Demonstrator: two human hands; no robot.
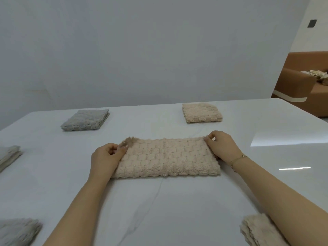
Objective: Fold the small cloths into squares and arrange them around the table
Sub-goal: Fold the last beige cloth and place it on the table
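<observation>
Cloths all over this white table (159, 210), so going left to right: at the far left edge there's a grey folded cloth (8, 157), only partly in the shot, and down in the bottom left corner another grey stack (17, 231), also cut off by the frame. Further back on the left side sits a blue-grey folded square (86, 120), lying flat and well apart from everything else. Then the middle, where the action is: a beige bumpy cloth (166, 158) lies flat on the table, folded into a long rectangle running left to right. The left hand (104, 158) is at its left end, fingers curled and pinching the far left corner, which looks a bit fuzzy and lifted. The right hand (221, 148) is at the right end doing the same thing, pinching the far right corner between thumb and fingertips, with a thin gold bracelet (237, 159) on that wrist. So 2 hands, 1 on each short end, both gripping the cloth. Behind it on the right there's a beige folded square (202, 112) near the back edge of the table. Bottom right corner has 1 more beige folded cloth (257, 231), partly hidden under the right forearm. Off past the table on the far right is a brown sofa (301, 86) with some stuff piled on it, too blurry to tell what.
</observation>
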